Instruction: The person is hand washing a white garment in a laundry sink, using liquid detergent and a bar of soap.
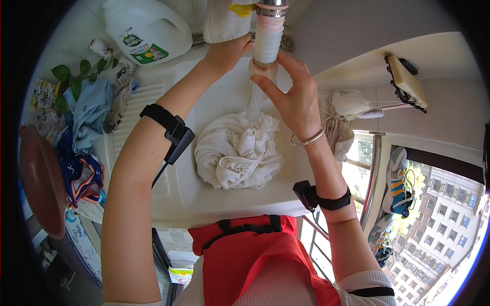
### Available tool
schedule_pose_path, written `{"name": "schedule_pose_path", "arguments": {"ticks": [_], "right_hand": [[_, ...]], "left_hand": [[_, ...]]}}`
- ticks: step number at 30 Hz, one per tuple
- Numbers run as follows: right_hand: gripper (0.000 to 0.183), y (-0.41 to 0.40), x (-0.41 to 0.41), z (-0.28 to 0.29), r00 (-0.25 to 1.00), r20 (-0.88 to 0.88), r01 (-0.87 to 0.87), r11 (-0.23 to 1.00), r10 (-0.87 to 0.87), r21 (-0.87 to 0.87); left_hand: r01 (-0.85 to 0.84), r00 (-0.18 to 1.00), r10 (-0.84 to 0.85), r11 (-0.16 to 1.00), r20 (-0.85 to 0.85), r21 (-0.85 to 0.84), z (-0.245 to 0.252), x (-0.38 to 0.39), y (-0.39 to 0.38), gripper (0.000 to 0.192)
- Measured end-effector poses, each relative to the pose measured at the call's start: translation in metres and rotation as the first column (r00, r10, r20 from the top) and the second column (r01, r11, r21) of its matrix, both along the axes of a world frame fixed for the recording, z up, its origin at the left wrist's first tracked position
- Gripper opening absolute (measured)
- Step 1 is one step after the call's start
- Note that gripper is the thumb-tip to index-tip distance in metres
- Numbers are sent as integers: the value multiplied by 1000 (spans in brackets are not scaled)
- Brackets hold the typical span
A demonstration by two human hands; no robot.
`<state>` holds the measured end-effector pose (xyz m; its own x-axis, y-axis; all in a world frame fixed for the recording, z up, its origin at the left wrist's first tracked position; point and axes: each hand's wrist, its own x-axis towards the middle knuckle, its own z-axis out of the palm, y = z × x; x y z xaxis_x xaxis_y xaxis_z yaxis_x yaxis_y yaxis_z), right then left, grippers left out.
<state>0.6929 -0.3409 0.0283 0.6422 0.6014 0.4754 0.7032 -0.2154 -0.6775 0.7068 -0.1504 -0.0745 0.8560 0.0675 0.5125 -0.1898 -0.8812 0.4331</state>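
The thumb and fingers of my right hand point(294, 91) hold the clear end of the tap's flexible spout extension point(269, 42). Water point(255, 100) runs from the spout onto a bunched white cloth point(237, 153), which lies wet in the white laundry sink point(191, 191). Behind the spout, my left hand point(229, 53) reaches towards the back wall of the sink, just under a hanging white towel point(226, 23). Its fingertips are partly hidden, so what they touch does not show. A yellow tap lever point(243, 9) sticks out above.
A white detergent jug point(149, 30) stands at the back left. Clothes point(90, 114), a plant point(76, 76) and a reddish basin point(42, 183) crowd the left side. On the right, a soap bar point(409, 82) sits on a holder, with shoes point(398, 183) by the window.
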Motion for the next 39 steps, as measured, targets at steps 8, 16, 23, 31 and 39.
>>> {"name": "schedule_pose_path", "arguments": {"ticks": [8,16,23,31,39], "right_hand": [[45,-1,-1,-1,1000,6,-3,1000,3,-3],[45,-1,0,-1,1000,5,6,1000,-6,-10],[44,-1,0,-1,1000,-6,4,1000,-4,-4],[45,-1,0,-1,1000,-8,8,1000,-8,5],[45,-1,0,-1,1000,-14,7,1000,-7,14]], "left_hand": [[-7,999,7,1000,42,-1,6,-6,-3,21],[-22,998,22,1000,66,1,5,-5,-3,21],[2,1000,-1,999,22,-45,4,-3,-1,22],[23,999,-21,999,33,-45,3,-2,0,22],[10,1000,-9,999,17,-42,5,-3,-2,21]]}}
